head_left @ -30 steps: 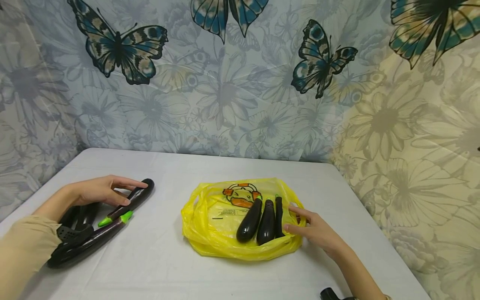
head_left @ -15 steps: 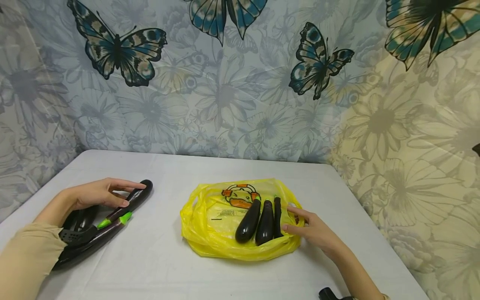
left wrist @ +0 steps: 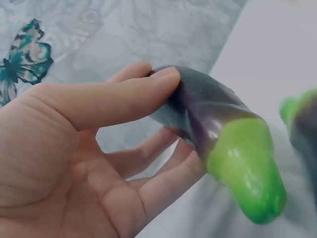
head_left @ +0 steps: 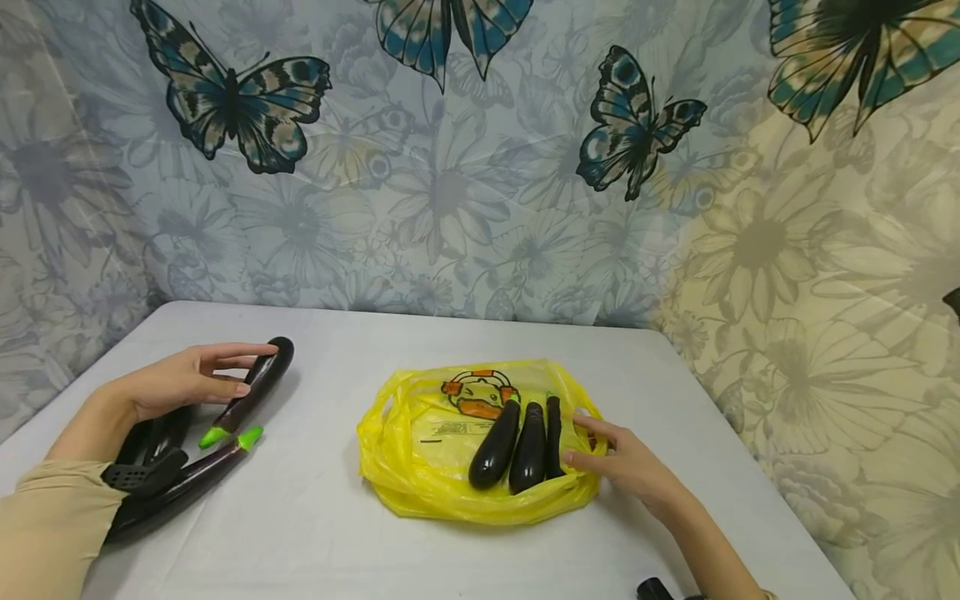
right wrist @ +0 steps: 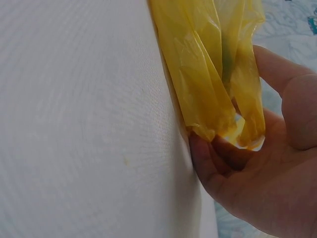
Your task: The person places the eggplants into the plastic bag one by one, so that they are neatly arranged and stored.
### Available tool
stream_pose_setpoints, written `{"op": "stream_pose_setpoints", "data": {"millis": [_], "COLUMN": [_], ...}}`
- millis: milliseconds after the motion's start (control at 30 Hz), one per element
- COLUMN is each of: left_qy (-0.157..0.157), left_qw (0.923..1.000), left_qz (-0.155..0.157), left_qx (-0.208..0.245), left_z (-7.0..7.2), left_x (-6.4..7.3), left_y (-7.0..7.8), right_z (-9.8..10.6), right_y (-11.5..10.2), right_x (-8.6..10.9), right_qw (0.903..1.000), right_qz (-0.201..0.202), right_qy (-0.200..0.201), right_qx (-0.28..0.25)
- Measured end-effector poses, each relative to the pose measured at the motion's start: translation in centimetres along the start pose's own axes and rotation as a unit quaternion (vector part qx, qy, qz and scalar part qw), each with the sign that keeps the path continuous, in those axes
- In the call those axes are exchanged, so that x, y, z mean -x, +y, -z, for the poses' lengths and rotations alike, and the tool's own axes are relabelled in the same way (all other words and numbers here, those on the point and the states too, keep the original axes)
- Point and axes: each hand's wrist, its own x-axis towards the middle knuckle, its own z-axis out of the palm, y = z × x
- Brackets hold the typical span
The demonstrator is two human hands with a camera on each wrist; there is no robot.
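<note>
My left hand pinches a dark eggplant between thumb and fingers, its bright green stem end tilted toward me. The left wrist view shows the thumb on top of this eggplant. Just below it another eggplant with a green stem lies on the table, partly behind the sleeve. Mid-table a yellow plastic bag is spread open, with eggplants lying in it. At the bag's right side my right hand holds the edge; in the right wrist view its fingers curl around the yellow film.
More dark eggplants lie under the left wrist, largely hidden. A white cloth covers the table. Behind it hangs a wall cloth printed with butterflies. A small black object shows at the front edge beside the right forearm.
My left hand has raised the eggplant slightly up and left, away from the one below, and its shadow now shows. The right hand stays at the bag's edge.
</note>
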Motion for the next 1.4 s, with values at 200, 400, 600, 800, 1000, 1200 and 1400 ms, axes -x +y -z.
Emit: {"op": "stream_pose_setpoints", "data": {"millis": [200,400,600,800,1000,1200,1400], "left_qy": [0.026,0.03,0.029,0.016,0.001,-0.011,-0.017], "left_qw": [0.9995,0.9995,0.9995,0.9997,0.9998,0.9996,0.9993], "left_qz": [-0.012,-0.002,0.003,-0.005,-0.017,-0.021,-0.015], "left_qx": [-0.016,-0.002,0.009,0.015,0.013,0.017,0.031], "left_z": [-0.1,-0.7,-1.1,-2.2,-3.3,-4.5,-5.5], "left_x": [0.2,0.3,0.2,0.0,-0.5,-0.9,-1.1], "left_y": [1.4,1.7,2.2,3.7,4.7,5.2,5.3], "right_z": [0.2,0.1,0.0,0.0,0.0,0.1,0.0], "right_y": [-0.1,0.0,0.1,0.1,0.1,0.2,0.2], "right_x": [0.0,-0.1,-0.1,0.0,-0.1,-0.1,-0.1], "right_qw": [1.0,1.0,1.0,1.0,1.0,0.9999,0.9999], "right_qz": [0.007,-0.004,-0.002,-0.001,-0.005,-0.006,-0.008], "right_qy": [0.0,-0.004,-0.009,-0.007,-0.007,-0.008,-0.006], "right_qx": [0.001,0.0,-0.001,0.003,-0.001,-0.001,-0.002]}}
